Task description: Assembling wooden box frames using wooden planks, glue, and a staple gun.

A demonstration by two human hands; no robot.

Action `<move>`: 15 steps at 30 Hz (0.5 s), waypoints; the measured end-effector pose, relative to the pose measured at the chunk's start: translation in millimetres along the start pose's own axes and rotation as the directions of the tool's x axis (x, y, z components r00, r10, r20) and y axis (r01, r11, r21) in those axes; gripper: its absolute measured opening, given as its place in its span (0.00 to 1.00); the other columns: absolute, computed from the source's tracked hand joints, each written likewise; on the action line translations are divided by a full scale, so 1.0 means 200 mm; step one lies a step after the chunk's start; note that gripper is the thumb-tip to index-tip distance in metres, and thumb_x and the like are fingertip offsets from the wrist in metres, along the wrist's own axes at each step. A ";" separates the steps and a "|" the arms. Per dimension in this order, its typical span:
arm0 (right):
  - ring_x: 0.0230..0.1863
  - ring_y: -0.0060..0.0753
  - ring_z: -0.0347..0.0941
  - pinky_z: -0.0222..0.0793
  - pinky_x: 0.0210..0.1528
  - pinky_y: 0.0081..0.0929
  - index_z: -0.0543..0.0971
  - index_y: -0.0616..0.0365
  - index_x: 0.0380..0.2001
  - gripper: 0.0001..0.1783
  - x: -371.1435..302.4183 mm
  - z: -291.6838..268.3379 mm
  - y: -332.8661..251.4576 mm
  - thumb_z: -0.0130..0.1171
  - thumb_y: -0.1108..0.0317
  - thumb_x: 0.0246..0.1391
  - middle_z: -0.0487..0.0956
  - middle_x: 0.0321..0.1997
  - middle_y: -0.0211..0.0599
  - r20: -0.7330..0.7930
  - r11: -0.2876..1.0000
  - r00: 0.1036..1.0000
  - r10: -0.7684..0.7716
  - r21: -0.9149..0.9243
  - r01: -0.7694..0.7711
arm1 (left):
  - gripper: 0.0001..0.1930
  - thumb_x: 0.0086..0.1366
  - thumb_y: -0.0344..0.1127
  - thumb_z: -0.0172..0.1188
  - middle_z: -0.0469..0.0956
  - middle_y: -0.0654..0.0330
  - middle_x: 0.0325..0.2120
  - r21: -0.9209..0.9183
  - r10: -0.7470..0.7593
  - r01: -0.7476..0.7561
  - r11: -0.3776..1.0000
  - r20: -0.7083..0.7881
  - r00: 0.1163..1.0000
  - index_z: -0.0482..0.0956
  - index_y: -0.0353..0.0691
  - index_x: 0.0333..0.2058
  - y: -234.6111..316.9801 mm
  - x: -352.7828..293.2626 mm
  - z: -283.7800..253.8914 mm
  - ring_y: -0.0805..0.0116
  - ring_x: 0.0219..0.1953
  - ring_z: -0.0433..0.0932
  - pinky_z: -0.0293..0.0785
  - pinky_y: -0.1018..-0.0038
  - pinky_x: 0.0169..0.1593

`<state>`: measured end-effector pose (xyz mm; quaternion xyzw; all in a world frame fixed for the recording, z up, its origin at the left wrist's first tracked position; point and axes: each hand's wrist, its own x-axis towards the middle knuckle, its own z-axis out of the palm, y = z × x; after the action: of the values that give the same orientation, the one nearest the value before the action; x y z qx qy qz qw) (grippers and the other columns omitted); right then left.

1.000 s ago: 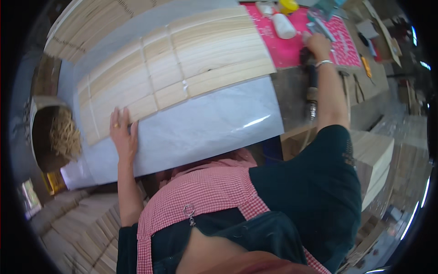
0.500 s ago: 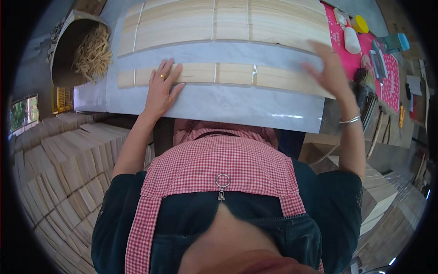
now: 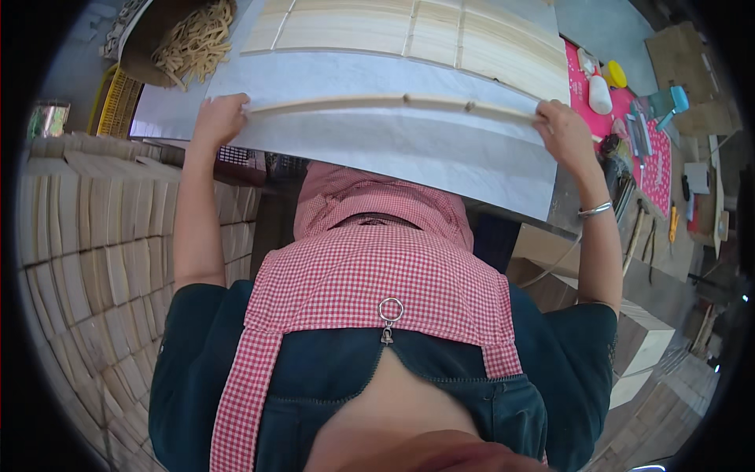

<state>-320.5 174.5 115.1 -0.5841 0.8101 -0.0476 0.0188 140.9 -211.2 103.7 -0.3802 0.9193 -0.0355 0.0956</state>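
Two hands grip one row of wooden slats

Both hands hold the ends of a long row of thin wooden slats [image 3: 393, 102] lifted on edge above a pale sheet [image 3: 409, 141] on the table. Left hand [image 3: 219, 118] is clenched around the left end; right hand [image 3: 565, 132] grasps the right end, a bangle [image 3: 594, 210] at its wrist. More flat slat panels [image 3: 409, 31] lie beyond, filling the sheet's far side. A round basket [image 3: 145, 47] at upper left holds loose wood strips [image 3: 193, 39]. The sheet's near edge overhangs the table. Right of it, a pink mat [image 3: 657, 157] carries a white bottle [image 3: 600, 96] and tools. Stacked boards [image 3: 71, 259] crowd the left.
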 end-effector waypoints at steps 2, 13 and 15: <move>0.40 0.50 0.78 0.75 0.41 0.40 0.80 0.55 0.41 0.11 0.02 -0.03 0.04 0.61 0.68 0.54 0.81 0.37 0.45 -0.044 0.999 0.999 0.031 0.010 -0.031 | 0.16 0.62 0.40 0.60 0.82 0.51 0.47 -0.042 -0.030 0.039 0.998 0.188 0.982 0.81 0.43 0.47 -0.01 -0.01 0.00 0.45 0.49 0.78 0.75 0.52 0.50; 0.29 0.54 0.79 0.75 0.36 0.45 0.80 0.56 0.44 0.13 0.23 0.16 -0.24 0.55 0.68 0.56 0.84 0.31 0.44 -0.221 0.957 0.932 0.287 0.116 -0.267 | 0.14 0.62 0.32 0.52 0.83 0.47 0.38 -0.419 0.004 -0.157 0.894 -0.343 0.939 0.79 0.39 0.45 0.57 0.15 0.11 0.42 0.39 0.79 0.75 0.56 0.46; 0.29 0.55 0.79 0.75 0.36 0.45 0.81 0.56 0.43 0.13 0.26 0.19 -0.39 0.56 0.69 0.55 0.84 0.30 0.44 -0.198 0.940 0.961 0.194 0.317 -0.125 | 0.17 0.63 0.32 0.51 0.83 0.47 0.38 -0.433 0.036 -0.176 0.884 -0.311 0.950 0.78 0.40 0.50 0.47 0.29 0.20 0.44 0.38 0.80 0.76 0.56 0.43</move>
<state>-260.0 99.4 87.2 -0.4970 0.8351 -0.2350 0.0191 44.0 -184.4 43.1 -0.3310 0.9253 0.1299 -0.1321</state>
